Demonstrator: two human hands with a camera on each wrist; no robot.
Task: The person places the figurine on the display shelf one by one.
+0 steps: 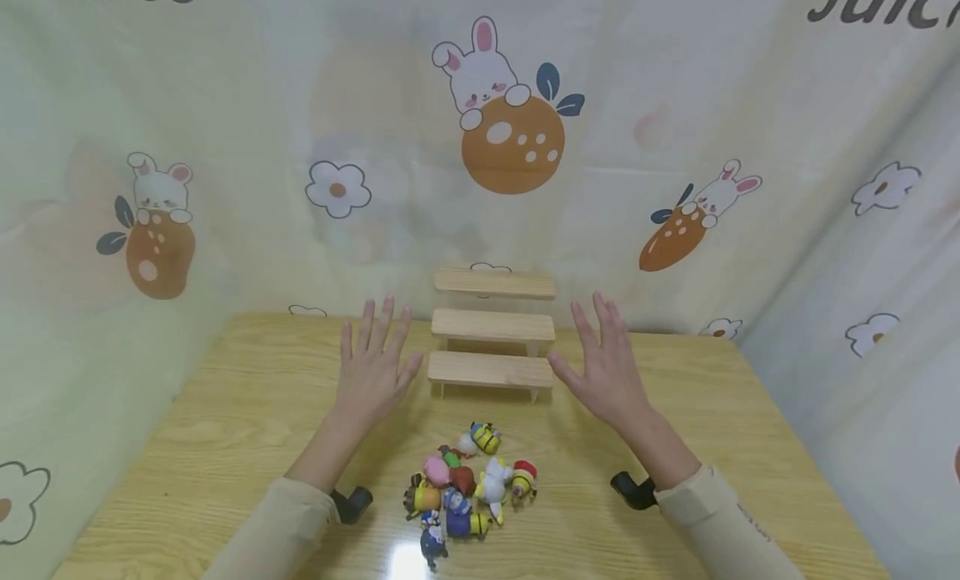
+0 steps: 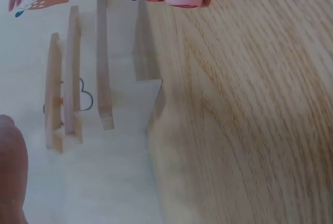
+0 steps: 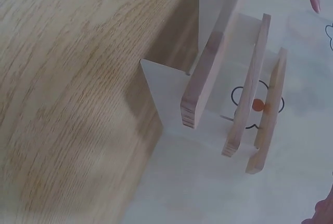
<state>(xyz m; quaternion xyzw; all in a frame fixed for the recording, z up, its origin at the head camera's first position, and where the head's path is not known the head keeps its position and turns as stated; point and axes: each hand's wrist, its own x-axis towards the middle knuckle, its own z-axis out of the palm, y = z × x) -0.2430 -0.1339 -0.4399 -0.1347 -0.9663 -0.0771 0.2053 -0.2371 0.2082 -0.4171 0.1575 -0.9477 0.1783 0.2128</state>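
Cream long sleeves (image 1: 285, 522) and black wrist-mounted cameras (image 1: 352, 503) above bare hands.

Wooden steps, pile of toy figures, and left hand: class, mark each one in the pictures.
Wooden steps (image 1: 491, 368), head view, on the top face of the lowest step.
Pile of toy figures (image 1: 467, 488), head view, near the middle of the heap.
Left hand (image 1: 371, 373), head view, on the back of the hand.

Stepped shelf (image 1: 492, 330) is standing at the table's (image 1: 225, 413) far edge. Figurines (image 1: 465, 488) are lying before it; left hand (image 1: 371, 372) and right hand (image 1: 607, 367) are flanking the shelf.
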